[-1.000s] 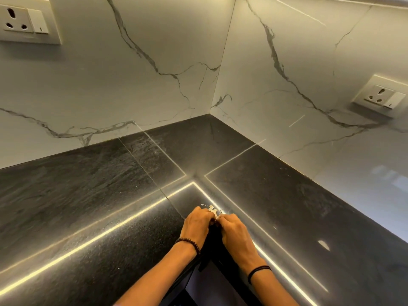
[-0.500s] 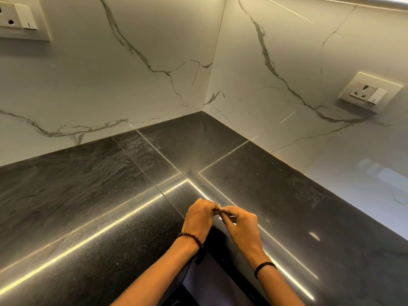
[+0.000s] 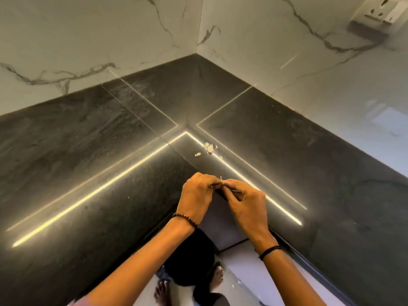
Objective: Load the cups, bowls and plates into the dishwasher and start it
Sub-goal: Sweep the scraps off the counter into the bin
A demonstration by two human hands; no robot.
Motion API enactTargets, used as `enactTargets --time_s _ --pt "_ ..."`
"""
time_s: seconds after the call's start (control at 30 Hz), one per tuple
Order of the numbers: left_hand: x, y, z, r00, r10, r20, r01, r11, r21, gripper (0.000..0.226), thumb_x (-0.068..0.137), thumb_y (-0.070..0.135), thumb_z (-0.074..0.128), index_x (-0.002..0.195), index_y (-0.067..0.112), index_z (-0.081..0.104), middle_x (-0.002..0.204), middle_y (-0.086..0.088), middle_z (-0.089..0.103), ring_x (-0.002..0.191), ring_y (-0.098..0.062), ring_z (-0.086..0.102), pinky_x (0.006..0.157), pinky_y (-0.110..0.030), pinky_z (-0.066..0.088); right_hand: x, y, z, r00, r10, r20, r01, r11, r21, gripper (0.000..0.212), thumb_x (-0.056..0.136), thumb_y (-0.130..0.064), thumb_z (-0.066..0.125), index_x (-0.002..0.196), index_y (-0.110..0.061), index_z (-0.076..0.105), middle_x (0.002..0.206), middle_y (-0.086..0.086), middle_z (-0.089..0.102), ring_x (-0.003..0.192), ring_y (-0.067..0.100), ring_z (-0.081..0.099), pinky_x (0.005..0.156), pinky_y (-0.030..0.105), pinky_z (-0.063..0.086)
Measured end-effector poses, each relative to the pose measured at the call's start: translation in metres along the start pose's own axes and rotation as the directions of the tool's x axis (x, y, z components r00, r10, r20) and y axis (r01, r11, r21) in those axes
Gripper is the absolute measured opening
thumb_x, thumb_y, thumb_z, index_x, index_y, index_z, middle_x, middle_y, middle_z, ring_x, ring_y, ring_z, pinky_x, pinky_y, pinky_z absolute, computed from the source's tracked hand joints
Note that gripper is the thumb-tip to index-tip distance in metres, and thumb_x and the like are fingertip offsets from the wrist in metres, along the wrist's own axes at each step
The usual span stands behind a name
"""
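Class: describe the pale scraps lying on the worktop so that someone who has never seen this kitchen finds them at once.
Start at the dark worktop that fills the corner between two marble walls. Follow the bright light lines reflected in it to their inner angle; the pale scraps lie just right of that angle. They are the only light, crumbly bits on the black stone.

- You faced an inside corner where two white marble-look walls (image 3: 88,29), veined in grey, met.
- A dark stone countertop (image 3: 77,140) ran along both walls in an L before you.
- Thin bright lines of light (image 3: 92,195) shone on its polished surface and met at an angle.
- A white wall socket (image 3: 379,9) sat high to your right.
- Pale floor (image 3: 247,290) showed below the counter's edge.
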State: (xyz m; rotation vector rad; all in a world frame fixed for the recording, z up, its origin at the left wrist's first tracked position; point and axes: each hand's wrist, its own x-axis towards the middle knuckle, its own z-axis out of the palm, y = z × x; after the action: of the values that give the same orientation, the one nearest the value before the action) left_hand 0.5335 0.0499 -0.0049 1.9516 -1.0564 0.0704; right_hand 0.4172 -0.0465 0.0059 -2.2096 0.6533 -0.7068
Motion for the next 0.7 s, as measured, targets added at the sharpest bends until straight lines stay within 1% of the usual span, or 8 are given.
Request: enactTargets --time_s 0.13,0.23,0.33,0.4,0.57,0.63,0.67,0.7 --pt "-0.03 0.0 0.0 0.998 -0.054 0.013 0.055 0.998 -0.043 0.019 0.074 0.009 0.066 0.085 0.018 0.078 0.08 0.003 0.074 0.074 -0.017 0.064 0.068 -0.031 0.049 -0.029 0.005 0.007 0.999 0.042 0.011 -0.042 0.998 0.038 0.018 0.089 -0.011 0.071 0.105 -0.016 0.077 0.106 -0.008 0.074 0.099 0.001 0.068 0.088 0.025 0.056" --pt "-0.055 0.002 0.0 0.995 -0.094 0.036 0.097 0.993 -0.074 0.019 0.076 0.004 0.067 0.087 0.015 0.077 0.082 0.001 0.073 0.076 -0.019 0.066 0.07 -0.032 0.051 -0.049 0.013 0.011 0.998 0.061 0.031 -0.063 0.996 0.066 0.019 0.089 -0.011 0.071 0.107 -0.014 0.076 0.107 -0.006 0.074 0.099 0.002 0.068 0.088 0.025 0.056" --pt "-0.082 -0.004 0.014 0.986 -0.16 0.053 0.162 0.986 -0.048 0.02 0.078 0.002 0.072 0.091 0.017 0.077 0.086 0.002 0.073 0.08 -0.015 0.067 0.074 -0.029 0.052 -0.072 0.033 0.019 0.992 0.078 0.103 -0.086 0.994 0.073 0.02 0.091 -0.014 0.07 0.11 -0.014 0.075 0.109 -0.004 0.073 0.102 0.003 0.067 0.09 0.026 0.055" --pt "-0.104 -0.011 0.026 0.975 -0.211 0.063 0.214 0.976 -0.04 0.021 0.08 0.002 0.071 0.093 0.017 0.076 0.089 0.003 0.073 0.082 -0.012 0.066 0.076 -0.028 0.054 -0.088 0.05 0.025 0.983 0.109 0.149 -0.124 0.988 0.091 0.02 0.091 -0.014 0.069 0.111 -0.016 0.075 0.111 -0.006 0.072 0.104 0.004 0.066 0.091 0.028 0.055" --pt "-0.158 -0.042 0.076 0.938 -0.333 0.096 0.342 0.934 -0.099 0.018 0.081 0.005 0.071 0.095 0.014 0.077 0.094 0.003 0.074 0.089 -0.006 0.066 0.084 -0.021 0.053 -0.131 0.107 0.053 0.955 0.201 0.218 -0.222 0.972 0.08 0.02 0.09 -0.014 0.071 0.11 -0.014 0.076 0.11 -0.004 0.073 0.102 0.004 0.067 0.092 0.024 0.055" --pt "-0.178 -0.057 0.099 0.874 -0.46 0.159 0.481 0.867 -0.132 0.021 0.082 0.001 0.07 0.096 0.014 0.077 0.095 0.005 0.074 0.09 -0.004 0.067 0.085 -0.016 0.052 -0.145 0.135 0.071 0.932 0.252 0.262 -0.275 0.96 0.055 0.019 0.09 -0.015 0.071 0.108 -0.011 0.076 0.109 -0.001 0.074 0.1 0.009 0.069 0.09 0.024 0.056" --pt "-0.187 -0.066 0.111 0.822 -0.533 0.203 0.562 0.815 -0.137 0.024 0.082 -0.002 0.068 0.097 0.015 0.077 0.095 0.006 0.074 0.091 -0.003 0.068 0.084 -0.014 0.051 -0.151 0.15 0.081 0.915 0.279 0.291 -0.298 0.954 0.022 0.017 0.09 -0.013 0.07 0.106 -0.009 0.076 0.107 0.001 0.074 0.098 0.012 0.07 0.087 0.022 0.056" --pt "-0.201 -0.082 0.126 0.758 -0.609 0.231 0.644 0.755 -0.124 0.027 0.082 -0.004 0.066 0.097 0.016 0.078 0.095 0.006 0.074 0.091 -0.003 0.068 0.083 -0.012 0.051 -0.156 0.165 0.092 0.891 0.32 0.322 -0.332 0.943 -0.018 0.016 0.09 -0.01 0.069 0.104 -0.007 0.076 0.106 0.004 0.074 0.095 0.015 0.07 0.083 0.016 0.054"
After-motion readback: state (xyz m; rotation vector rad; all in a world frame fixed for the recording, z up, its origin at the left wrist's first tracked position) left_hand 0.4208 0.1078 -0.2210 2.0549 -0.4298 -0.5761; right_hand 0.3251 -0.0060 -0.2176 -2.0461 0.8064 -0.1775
